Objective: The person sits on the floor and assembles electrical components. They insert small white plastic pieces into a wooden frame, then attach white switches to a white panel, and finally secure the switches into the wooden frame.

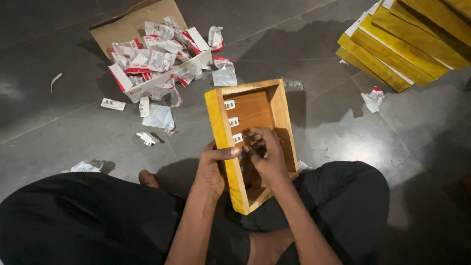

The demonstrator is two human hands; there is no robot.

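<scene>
Wood box (255, 110), yellow on the outside and brown inside, sits tilted on the person's lap with its open side up. Three small white fittings (233, 121) are lined up along its left inner wall, one above the other. Further back on the grey floor (73, 127) there's an open cardboard carton (128, 27) stuffed with little red-and-white plastic packets (152, 54), and a bunch more packets and torn wrappers are spilled around it. A couple of loose white fittings (113, 104) lie just left of that mess. Top right there's a stack of yellow boards (402, 49) fanned out.

Left hand (213, 167) is wrapped around the box's left wall, thumb over the top edge, so its grip is closed on the box. Right hand (265, 152) reaches down inside the box, fingers curled tight right beside the lowest fitting; looks like it's pinching something small but I can't tell what. Both forearms come up from the bottom, person's sitting cross-legged in dark pants.
</scene>
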